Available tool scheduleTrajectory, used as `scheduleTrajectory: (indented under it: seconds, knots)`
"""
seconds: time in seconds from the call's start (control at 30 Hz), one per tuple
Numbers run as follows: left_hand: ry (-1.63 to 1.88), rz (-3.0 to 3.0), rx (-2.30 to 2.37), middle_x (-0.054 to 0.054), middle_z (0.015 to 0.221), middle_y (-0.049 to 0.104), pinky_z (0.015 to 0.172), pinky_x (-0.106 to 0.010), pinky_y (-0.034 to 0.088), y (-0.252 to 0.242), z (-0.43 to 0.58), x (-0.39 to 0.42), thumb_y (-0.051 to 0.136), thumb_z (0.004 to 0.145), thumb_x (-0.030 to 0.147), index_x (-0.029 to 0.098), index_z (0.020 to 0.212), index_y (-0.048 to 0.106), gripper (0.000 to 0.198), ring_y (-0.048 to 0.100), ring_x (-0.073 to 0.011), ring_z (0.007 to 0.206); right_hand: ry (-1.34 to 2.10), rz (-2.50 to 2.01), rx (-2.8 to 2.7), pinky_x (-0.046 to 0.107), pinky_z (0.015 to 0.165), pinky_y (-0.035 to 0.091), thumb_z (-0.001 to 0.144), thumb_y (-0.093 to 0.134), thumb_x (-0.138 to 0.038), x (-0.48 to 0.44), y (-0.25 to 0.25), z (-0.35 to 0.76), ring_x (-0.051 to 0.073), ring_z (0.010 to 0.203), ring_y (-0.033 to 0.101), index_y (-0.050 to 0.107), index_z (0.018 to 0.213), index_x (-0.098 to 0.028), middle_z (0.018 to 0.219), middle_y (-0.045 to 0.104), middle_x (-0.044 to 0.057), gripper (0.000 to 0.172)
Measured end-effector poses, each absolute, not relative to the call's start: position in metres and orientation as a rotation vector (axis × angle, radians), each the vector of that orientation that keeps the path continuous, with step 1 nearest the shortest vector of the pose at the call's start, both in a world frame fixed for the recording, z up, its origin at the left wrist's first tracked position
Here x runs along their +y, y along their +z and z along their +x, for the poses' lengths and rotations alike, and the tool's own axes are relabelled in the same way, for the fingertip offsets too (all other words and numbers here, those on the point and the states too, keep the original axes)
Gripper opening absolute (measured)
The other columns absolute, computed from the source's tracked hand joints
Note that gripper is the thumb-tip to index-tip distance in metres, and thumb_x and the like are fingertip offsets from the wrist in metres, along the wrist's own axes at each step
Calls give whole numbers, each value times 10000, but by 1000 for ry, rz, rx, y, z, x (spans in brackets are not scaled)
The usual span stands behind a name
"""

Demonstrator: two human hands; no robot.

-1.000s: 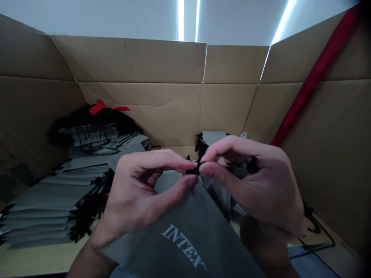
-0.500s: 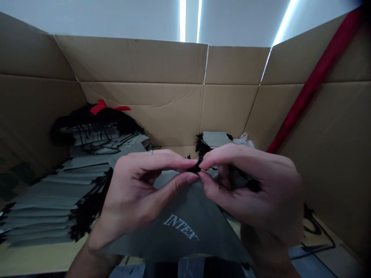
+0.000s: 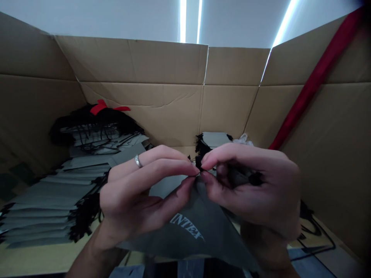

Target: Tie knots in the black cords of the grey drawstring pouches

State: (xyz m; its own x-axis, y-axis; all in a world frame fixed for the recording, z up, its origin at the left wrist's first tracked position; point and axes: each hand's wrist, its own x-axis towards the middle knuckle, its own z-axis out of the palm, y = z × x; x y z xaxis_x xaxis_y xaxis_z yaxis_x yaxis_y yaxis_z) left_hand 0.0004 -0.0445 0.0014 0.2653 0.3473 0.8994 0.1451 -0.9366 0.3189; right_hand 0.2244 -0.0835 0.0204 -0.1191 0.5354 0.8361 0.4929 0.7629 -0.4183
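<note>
A grey fabric bag point(image 3: 188, 247) printed with INTEX hangs slanted below my hands, its upper corner between them. My left hand point(image 3: 145, 193), with a ring on one finger, pinches thumb and fingertips together at that corner, at the black cord point(image 3: 198, 160). Right beside it, my right hand point(image 3: 255, 189) pinches the same cord between thumb and forefinger. Its other fingers curl around some grey fabric with a black end point(image 3: 255, 178). The exact grip at the fingertips is mostly hidden.
Stacked grey bags point(image 3: 55, 193) with black cord ends fill the left side. Behind them lies a black cord bundle point(image 3: 78, 116) with a red tie point(image 3: 100, 107). A smaller stack point(image 3: 216, 138) stands at the back. Cardboard walls point(image 3: 145, 61) surround the table; a red strip point(image 3: 315, 77) slants at right.
My left hand has turned and shifted slightly left and down, its fingers now more extended, showing the ring. The bag has shifted a little right. My right hand has barely moved.
</note>
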Motion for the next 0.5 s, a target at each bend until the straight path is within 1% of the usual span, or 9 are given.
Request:
scheduleTrajectory:
  seconds: [0.1, 0.2, 0.27, 0.33, 0.4, 0.5]
  knots:
    - [1778, 2326, 432, 6, 1014, 919, 797, -349, 714, 3, 4, -45, 912, 961, 88, 305, 1077, 851, 254, 878, -207, 911, 78, -771, -1778, 282, 604, 599, 849, 832, -58, -83, 21, 224, 108, 574, 634, 790, 920, -284, 783, 794, -69, 240]
    - [1788, 2262, 387, 2, 915, 907, 734, -355, 713, 7, 8, -46, 886, 938, 85, 287, 965, 834, 210, 871, -216, 828, 110, -721, -1794, 269, 584, 576, 842, 796, -36, -82, 21, 225, 98, 580, 633, 784, 918, -272, 815, 811, -63, 248]
    - [1796, 2194, 343, 4, 865, 894, 707, -344, 709, 9, 11, -44, 881, 894, 70, 277, 895, 824, 215, 849, -206, 764, 122, -711, -1794, 275, 585, 577, 837, 783, -27, -82, 20, 225, 101, 594, 643, 781, 919, -274, 841, 827, -57, 260]
    - [1774, 2105, 305, 15, 859, 882, 739, -316, 716, 9, 13, -41, 892, 857, 44, 266, 876, 827, 232, 828, -178, 750, 124, -724, -1783, 294, 602, 595, 837, 789, -25, -84, 20, 223, 115, 612, 663, 779, 919, -284, 853, 836, -51, 272]
    - [1716, 2009, 248, 23, 872, 863, 804, -289, 724, 7, 13, -37, 909, 841, 15, 255, 893, 833, 257, 814, -154, 776, 122, -722, -1762, 314, 604, 609, 834, 807, -27, -85, 19, 222, 134, 621, 687, 778, 919, -297, 860, 846, -45, 284]
    - [1609, 1864, 160, 15, 877, 819, 851, -251, 722, 4, 11, -31, 937, 874, 18, 235, 884, 802, 256, 803, -139, 817, 105, -715, -1723, 335, 582, 618, 828, 843, -47, -85, 17, 219, 163, 627, 718, 783, 911, -310, 879, 860, -25, 282]
